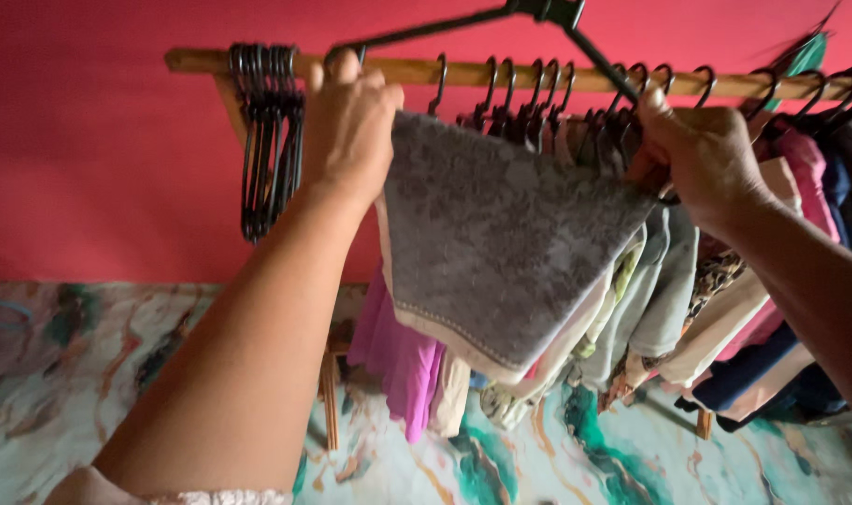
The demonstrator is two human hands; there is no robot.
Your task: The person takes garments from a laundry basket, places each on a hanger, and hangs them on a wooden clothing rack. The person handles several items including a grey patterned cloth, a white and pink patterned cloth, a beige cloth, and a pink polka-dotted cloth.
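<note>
Left hand [349, 122], right hand [702, 154] grip grey towel [501, 234] corners; top edge horizontal, point hanging down.

No packages, labels, signs or screens.

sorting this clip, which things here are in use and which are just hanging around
In use:
left hand
right hand
grey towel
black hanger
wooden rail

Just there:
bunch of empty black hangers
hung clothes
red wall
marbled floor
</note>
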